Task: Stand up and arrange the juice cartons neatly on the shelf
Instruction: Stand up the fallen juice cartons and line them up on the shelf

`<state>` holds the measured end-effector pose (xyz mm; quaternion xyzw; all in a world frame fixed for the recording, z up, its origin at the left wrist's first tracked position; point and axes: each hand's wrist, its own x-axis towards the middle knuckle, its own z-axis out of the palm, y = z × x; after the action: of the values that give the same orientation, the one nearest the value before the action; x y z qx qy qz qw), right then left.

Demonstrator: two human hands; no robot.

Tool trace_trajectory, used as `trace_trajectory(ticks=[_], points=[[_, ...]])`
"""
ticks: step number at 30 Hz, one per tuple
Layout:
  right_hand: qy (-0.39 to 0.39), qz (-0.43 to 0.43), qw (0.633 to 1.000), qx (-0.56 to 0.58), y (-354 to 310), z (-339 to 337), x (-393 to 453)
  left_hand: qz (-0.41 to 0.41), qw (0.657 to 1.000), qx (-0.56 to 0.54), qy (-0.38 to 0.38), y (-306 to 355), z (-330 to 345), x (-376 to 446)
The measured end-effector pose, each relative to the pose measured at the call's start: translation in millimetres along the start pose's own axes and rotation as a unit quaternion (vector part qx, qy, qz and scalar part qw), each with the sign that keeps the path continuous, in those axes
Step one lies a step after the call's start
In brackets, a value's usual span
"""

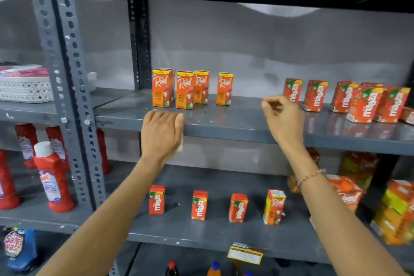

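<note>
At the shelf's (pixel 224 123) front edge, my left hand (pixel 161 134) lies open. Right hand (pixel 282 119) hovers half-curled, empty, beside upright Maaza cartons (pixel 367 102).

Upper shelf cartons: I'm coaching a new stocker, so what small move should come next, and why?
Probably slide the lone Real carton left to join the other Real cartons. It stands apart, a gap separates them, and the empty right hand hovers nearby.
</note>
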<state>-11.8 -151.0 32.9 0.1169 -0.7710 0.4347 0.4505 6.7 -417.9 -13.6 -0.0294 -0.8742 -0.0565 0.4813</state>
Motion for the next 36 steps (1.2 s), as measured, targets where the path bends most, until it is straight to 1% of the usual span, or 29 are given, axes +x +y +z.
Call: trace_trajectory(ticks=[2,5,10,14,16,18,20,21,22,24,30,33,36], points=[[0.032,0.007,0.999,-0.01,26.7,-45.1,0.7,0.038,0.999,-0.006,-0.013,54.8,9.1,-0.6],[0.05,0.022,0.998,-0.034,69.4,-107.4,11.3,0.082,0.995,-0.036,-0.036,140.9,28.7,-2.0],[0.074,0.048,0.993,-0.077,134.5,-207.2,31.4,0.101,0.993,-0.046,-0.05,266.0,54.1,-0.8],[0.148,0.103,0.979,-0.095,181.1,-285.6,51.3,0.114,0.991,-0.054,-0.051,347.5,69.2,-1.9],[0.161,0.153,0.969,-0.108,205.3,-322.3,63.8,0.124,0.989,-0.066,-0.046,383.3,75.2,-3.6],[0.132,0.211,0.963,-0.106,228.4,-351.3,78.0,0.143,0.987,-0.064,-0.047,414.1,80.8,-5.3],[0.068,0.273,0.959,-0.036,247.2,-378.1,94.1,0.154,0.985,-0.058,-0.05,444.3,84.1,-6.9],[0.019,0.313,0.949,0.021,254.3,-388.6,102.1,0.147,0.986,-0.06,-0.046,455.4,85.1,-7.5],[-0.035,0.354,0.932,0.07,259.4,-396.9,110.0,0.135,0.988,-0.063,-0.039,463.8,86.4,-7.8],[-0.122,0.408,0.899,0.105,265.3,-407.5,124.5,0.114,0.991,-0.068,-0.023,472.0,90.1,-8.0],[-0.231,0.475,0.845,0.086,270.8,-414.6,148.9,0.111,0.991,-0.07,0.024,473.7,107.0,-7.7],[-0.269,0.471,0.84,0.027,268.6,-415.3,151.7,0.108,0.991,-0.071,0.038,474.1,111.8,-7.8],[-0.277,0.445,0.852,-0.004,265.3,-411.5,148.6,0.105,0.992,-0.068,0.03,474.8,111.6,-8.1]])
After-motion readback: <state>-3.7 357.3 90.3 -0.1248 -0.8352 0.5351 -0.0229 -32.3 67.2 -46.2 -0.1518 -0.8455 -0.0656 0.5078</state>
